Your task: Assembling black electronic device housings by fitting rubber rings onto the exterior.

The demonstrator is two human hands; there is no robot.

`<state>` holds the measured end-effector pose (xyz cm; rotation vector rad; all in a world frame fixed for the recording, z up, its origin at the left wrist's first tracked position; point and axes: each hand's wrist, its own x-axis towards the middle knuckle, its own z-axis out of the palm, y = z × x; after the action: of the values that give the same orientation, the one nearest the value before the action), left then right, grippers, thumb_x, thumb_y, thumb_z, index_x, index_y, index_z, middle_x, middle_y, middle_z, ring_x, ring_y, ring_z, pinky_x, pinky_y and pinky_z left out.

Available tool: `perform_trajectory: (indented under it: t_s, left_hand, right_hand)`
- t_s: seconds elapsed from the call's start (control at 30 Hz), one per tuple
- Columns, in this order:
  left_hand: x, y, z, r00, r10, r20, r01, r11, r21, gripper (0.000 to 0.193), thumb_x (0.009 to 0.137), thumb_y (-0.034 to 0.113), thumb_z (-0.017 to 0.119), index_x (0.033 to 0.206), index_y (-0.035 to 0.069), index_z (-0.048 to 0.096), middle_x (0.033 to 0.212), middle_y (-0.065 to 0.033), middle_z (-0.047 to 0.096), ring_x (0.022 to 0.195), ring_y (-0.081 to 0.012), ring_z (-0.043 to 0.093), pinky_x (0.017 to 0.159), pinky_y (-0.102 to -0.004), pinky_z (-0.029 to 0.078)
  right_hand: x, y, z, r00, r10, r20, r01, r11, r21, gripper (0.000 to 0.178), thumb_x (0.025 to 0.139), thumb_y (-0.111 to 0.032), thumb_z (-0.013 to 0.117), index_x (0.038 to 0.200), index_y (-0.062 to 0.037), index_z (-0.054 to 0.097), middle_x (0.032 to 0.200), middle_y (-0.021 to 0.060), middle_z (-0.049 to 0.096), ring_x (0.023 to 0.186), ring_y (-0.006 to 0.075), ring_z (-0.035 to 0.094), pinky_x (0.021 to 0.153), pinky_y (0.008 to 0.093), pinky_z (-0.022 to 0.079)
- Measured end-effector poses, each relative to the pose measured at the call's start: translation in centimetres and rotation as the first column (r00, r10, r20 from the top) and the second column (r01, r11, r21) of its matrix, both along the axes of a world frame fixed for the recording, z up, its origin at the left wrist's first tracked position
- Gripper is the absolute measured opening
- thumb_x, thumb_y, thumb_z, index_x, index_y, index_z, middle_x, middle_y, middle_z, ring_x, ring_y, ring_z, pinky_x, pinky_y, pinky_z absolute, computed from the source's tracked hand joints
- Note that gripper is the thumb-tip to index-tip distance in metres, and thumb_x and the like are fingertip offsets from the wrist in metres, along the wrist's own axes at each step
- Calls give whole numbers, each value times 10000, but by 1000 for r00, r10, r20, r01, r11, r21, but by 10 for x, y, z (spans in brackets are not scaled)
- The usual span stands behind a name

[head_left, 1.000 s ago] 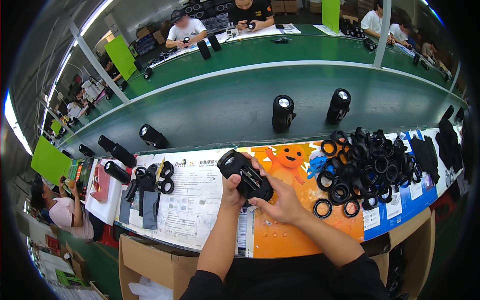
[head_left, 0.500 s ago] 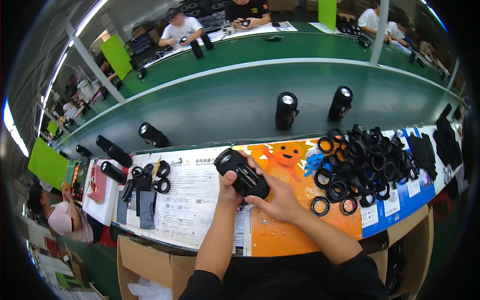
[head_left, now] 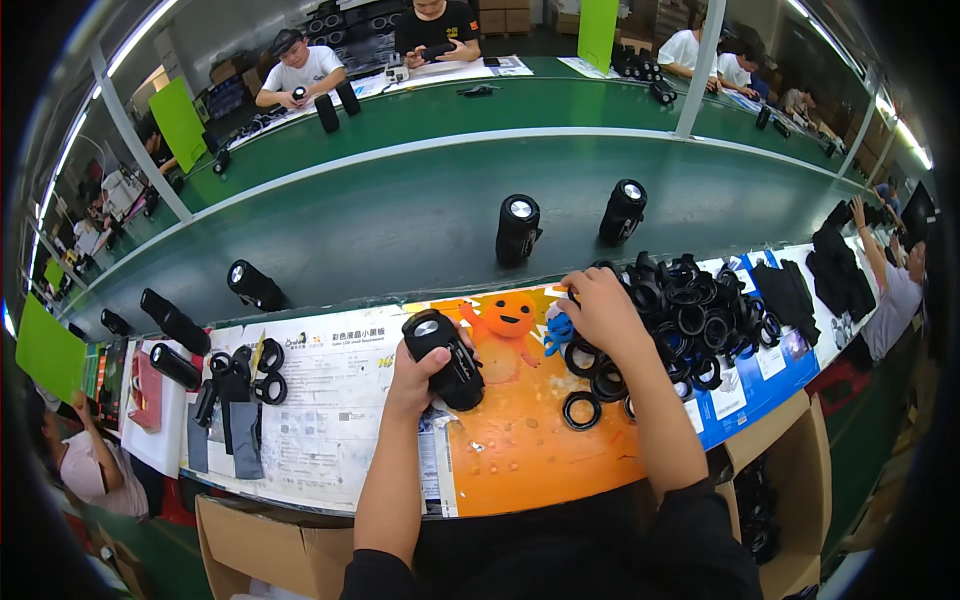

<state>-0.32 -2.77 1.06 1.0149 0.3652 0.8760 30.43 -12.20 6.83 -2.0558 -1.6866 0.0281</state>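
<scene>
Cylinder (head_left: 449, 372) clamped between left fingers (head_left: 468, 342) and thumb; right fingers (head_left: 576, 284) at ring pile (head_left: 690, 318), closure hidden.

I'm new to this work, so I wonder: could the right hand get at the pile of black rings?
Probably yes: the right hand is at the left edge of the pile of black rings, and nothing visible blocks it; the left hand holds the black cylinder.

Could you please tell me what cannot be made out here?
In the head view:
Whether the right hand grips anything: its own back hides this.
The part of the speaker behind the left hand: that hand covers it.
Lower layers of the ring pile: its top covers them.
Base of the left box: cut off by the lower edge.
</scene>
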Motion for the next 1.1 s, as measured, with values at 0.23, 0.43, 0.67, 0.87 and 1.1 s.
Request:
perform_trajectory:
  t_s: [0.23,0.43,0.67,0.87,1.1]
  left_hand:
    - [0,-7,8,997,-4,79,2,1000,27,696,863,149,864,1429,82,465,1265,-201,717,1122,-306,743,963,-482,650]
    - [-11,-1,1,999,32,16,-31,995,-91,701,886,264,809,1476,25,516,1270,-215,721,1071,-346,775,959,-479,665]
    - [-6,-3,5,999,42,8,-41,997,-63,627,939,288,776,1446,0,546,1222,-192,741,1030,-315,786,888,-438,681]
    - [-3,-7,5,986,112,-119,-108,993,46,613,940,253,843,1424,1,565,1222,-173,761,1063,-292,786,926,-434,678]
    - [-1,-11,3,984,78,-158,-54,987,151,684,945,231,873,1506,12,550,1240,-139,767,1093,-249,783,974,-404,658]
  right_hand:
    - [7,19,-5,964,123,235,-74,975,-209,252,949,-110,768,1191,-61,716,1088,165,775,1107,399,717,996,509,572]
    - [-62,8,-7,814,311,-490,-313,946,81,215,1086,-105,708,1275,-52,797,1036,97,736,864,216,755,795,334,595]
    - [-85,-11,-39,907,230,-354,-208,973,98,185,1039,-121,760,1206,-64,817,1020,127,713,938,295,710,874,387,581]
    - [-75,-8,-33,965,221,-138,-216,975,50,160,1001,-144,798,1122,-46,831,1172,141,707,1056,323,685,938,421,566]
    - [-56,29,43,533,419,-735,-426,883,195,209,1081,-120,744,1228,19,797,1450,146,749,1266,207,712,1110,384,566]
